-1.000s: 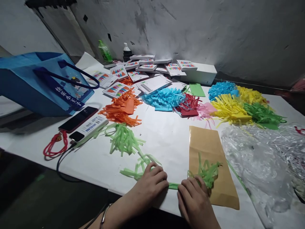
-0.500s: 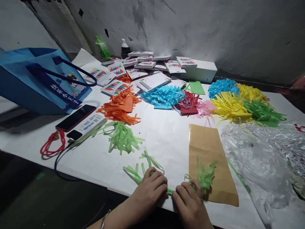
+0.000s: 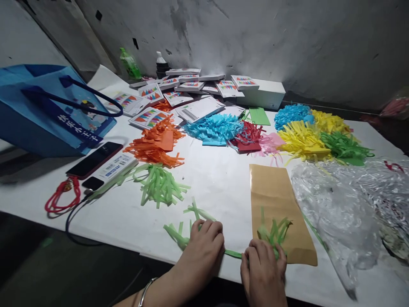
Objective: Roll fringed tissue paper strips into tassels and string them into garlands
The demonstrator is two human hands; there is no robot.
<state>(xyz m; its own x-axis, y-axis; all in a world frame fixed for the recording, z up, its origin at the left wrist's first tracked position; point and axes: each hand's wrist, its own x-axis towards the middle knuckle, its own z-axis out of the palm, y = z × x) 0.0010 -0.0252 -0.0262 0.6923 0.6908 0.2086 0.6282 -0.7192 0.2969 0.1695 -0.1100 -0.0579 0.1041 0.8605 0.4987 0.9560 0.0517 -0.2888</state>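
Near the front edge of the table, a light green tissue-paper tassel lies stretched sideways between my hands, its middle drawn into a narrow band. My left hand is closed on its left part, with fringe strips fanning out beyond the fingers. My right hand grips the other part, and loose strips stick up past its fingers over a brown paper envelope. What lies under the palms is hidden. Another light green fringe bundle rests farther off to the left.
Orange fringe, blue fringe, red fringe and yellow fringe lie across the table. Behind are several flat printed packs. At left stand a blue bag and a phone; clear plastic wrap spreads at right.
My right hand has shifted a little to the right, and more of the green band shows between my hands. My left hand stays nearly in place. The whole view has moved slightly.
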